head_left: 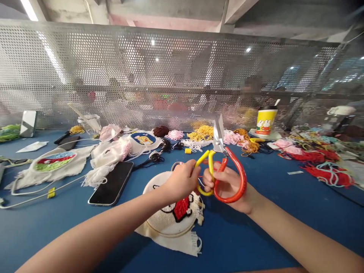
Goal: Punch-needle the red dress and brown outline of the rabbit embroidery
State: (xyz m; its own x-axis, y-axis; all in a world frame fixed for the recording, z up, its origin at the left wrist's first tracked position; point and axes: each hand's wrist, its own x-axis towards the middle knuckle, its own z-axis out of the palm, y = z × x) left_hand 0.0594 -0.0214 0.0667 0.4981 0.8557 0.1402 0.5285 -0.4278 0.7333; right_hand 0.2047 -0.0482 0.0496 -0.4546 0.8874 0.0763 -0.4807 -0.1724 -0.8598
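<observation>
Scissors point(218, 136) with one red and one yellow handle are raised above the table, blades pointing up and slightly parted. My right hand point(230, 185) holds them, its fingers around the handles. At the yellow handle, my left hand point(184, 180) has its fingers closed; whether they grip the handle or something thin is hidden. Below both hands lies an embroidery hoop point(159, 223) with white cloth and a red, black-outlined design, partly covered by my left hand and forearm. Loose cloth with a fringe point(182, 244) sticks out from its lower edge.
A black phone point(112, 184) lies left of the hoop, near embroidered cloths point(57, 163) and a white cable. Yarn piles point(201, 132) line the back, with a yellow cup point(265, 122) before the perforated metal screen point(170, 76). Red yarn point(330, 174) lies at the right.
</observation>
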